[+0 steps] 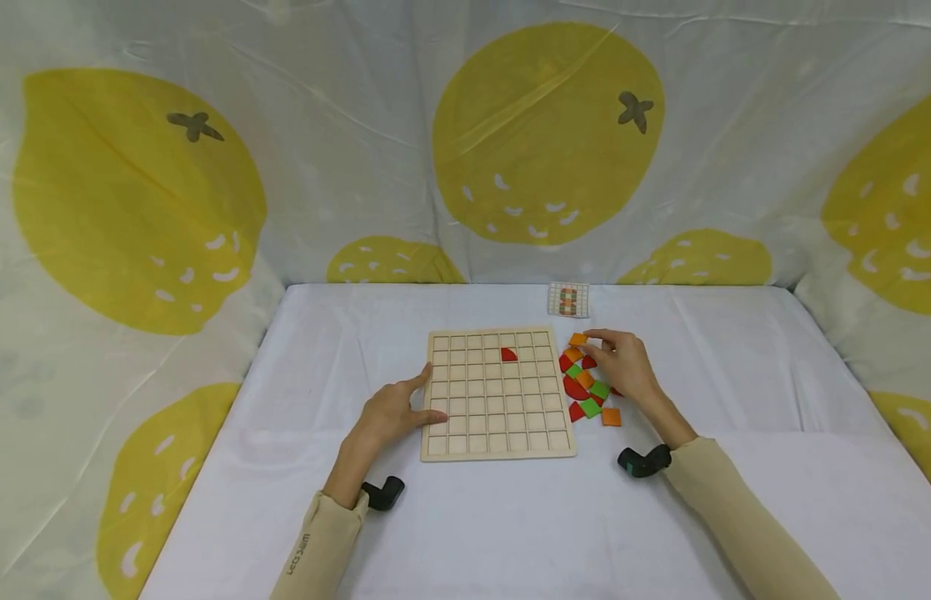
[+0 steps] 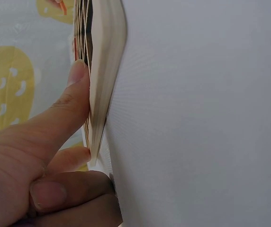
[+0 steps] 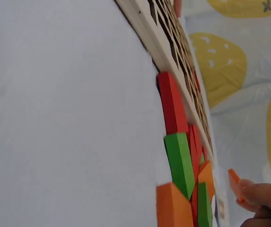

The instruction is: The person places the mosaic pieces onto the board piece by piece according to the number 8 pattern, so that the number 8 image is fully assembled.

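The left hand rests at the left edge of a wooden grid board. In the left wrist view its thumb lies on the board's top face, the index fingertip touches the side, and the other fingers bend near the cloth. Between thumb and fingers the right hand pinches an orange square tile, raised above the loose pieces in the right wrist view. One red quarter-round piece sits in an upper cell of the board.
Right of the board lie several red, green and orange pieces, among them a green tile and an orange tile. A small pattern card lies beyond the board. Lemon-print cloth rises behind the white table.
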A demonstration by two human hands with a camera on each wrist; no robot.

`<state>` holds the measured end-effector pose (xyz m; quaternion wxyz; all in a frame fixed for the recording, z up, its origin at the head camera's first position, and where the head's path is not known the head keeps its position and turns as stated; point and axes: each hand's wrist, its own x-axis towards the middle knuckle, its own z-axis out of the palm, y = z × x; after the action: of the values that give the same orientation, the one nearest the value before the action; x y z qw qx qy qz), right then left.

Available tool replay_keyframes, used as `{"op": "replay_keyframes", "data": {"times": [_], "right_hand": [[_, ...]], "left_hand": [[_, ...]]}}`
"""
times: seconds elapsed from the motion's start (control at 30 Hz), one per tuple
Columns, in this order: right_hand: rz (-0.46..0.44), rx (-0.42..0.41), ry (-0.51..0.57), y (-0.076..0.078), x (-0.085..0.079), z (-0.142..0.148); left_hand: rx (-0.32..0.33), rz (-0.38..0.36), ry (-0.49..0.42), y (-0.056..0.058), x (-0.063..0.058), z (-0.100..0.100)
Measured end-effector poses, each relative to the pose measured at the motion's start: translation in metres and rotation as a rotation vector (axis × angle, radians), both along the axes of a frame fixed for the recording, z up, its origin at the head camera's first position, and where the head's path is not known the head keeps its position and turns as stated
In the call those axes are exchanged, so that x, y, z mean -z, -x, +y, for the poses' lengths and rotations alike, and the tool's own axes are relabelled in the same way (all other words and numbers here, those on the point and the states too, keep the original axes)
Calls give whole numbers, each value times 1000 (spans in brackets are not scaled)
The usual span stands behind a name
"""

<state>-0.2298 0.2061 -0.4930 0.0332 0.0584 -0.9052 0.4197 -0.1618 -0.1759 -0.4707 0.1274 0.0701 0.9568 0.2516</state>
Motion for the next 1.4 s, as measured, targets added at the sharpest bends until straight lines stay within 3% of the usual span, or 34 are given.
{"op": "replay_keyframes", "data": {"times": [0.53,0.83,1.4], "right_hand": [[-68,-264,48,5,-4,-61],[-89,-282,46,6,0,-87],[-61,-300,-27,13,0,-105]], "left_hand": [[-2,-5,14,0,-2,2],[-8,-8,17,1,-3,1],[-11,-13,24,1,-1,1]]}}
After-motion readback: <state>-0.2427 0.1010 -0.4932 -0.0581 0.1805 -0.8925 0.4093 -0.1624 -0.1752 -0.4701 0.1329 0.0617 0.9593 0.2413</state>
